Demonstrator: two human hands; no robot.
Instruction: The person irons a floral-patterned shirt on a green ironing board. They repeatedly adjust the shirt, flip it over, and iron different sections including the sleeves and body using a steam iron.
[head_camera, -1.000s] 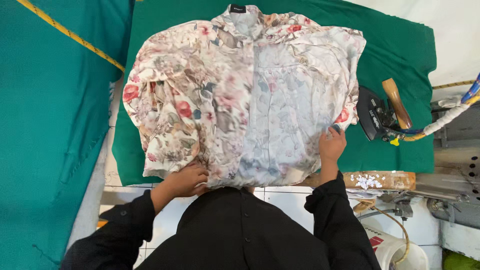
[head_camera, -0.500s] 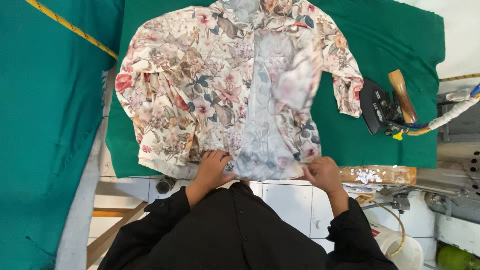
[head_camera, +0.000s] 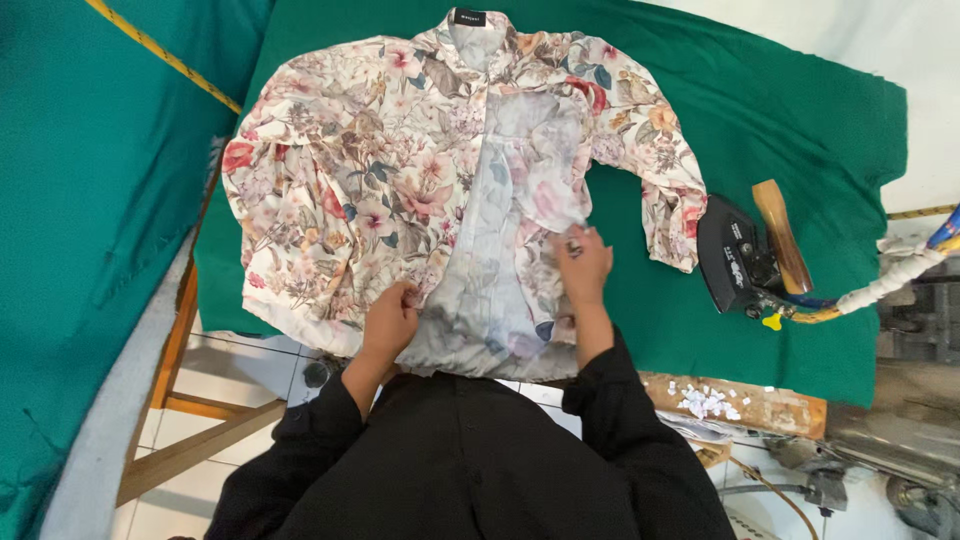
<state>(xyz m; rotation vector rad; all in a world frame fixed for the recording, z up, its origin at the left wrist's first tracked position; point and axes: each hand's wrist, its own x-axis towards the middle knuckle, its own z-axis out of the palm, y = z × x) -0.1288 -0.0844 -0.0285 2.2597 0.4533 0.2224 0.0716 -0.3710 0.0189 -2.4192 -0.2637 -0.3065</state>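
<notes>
A floral blouse (head_camera: 380, 180) in cream, pink and green lies spread face up on a green padded table (head_camera: 790, 120), collar away from me. Its front is open, showing the pale inside. My left hand (head_camera: 392, 318) pinches the left front edge near the hem. My right hand (head_camera: 582, 262) grips the right front panel, which is folded back and lifted toward the middle. Black sleeves cover both my arms.
A black iron with a wooden handle (head_camera: 748, 252) rests on the table to the right, its wrapped hose (head_camera: 890, 280) running off right. Another green padded surface (head_camera: 90, 200) stands at left. White tiled floor and a wooden frame (head_camera: 190, 400) show below.
Both hands moved from the hem up onto the blouse fronts. The right hand rose furthest and now holds the right panel folded back.
</notes>
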